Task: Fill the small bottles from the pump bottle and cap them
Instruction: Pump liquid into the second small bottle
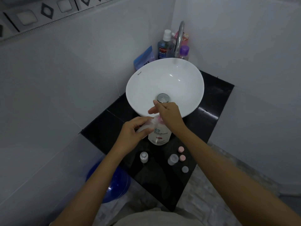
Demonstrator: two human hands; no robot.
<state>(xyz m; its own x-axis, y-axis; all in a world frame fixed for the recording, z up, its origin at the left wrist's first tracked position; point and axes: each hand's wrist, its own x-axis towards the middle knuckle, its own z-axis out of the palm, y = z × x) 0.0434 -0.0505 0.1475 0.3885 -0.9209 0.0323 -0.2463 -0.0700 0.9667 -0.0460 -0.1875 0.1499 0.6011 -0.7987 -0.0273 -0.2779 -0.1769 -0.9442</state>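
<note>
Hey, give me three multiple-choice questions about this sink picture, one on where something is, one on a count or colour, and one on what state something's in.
1. Where does the pump bottle stand?
A. inside the basin
B. on the black counter in front of the basin
C. on the floor

2. How many pink caps lie loose on the counter?
A. two
B. four
C. none

3. What is the right hand doing?
A. resting in the basin
B. turning the tap
C. sitting on top of the pump bottle's head

Answers:
1 B, its base sits on the dark counter just before the white bowl.
2 A, two pink caps lie right of the bottle.
3 C, the hand covers the pump while the left hand holds a small clear bottle at the spout.
</note>
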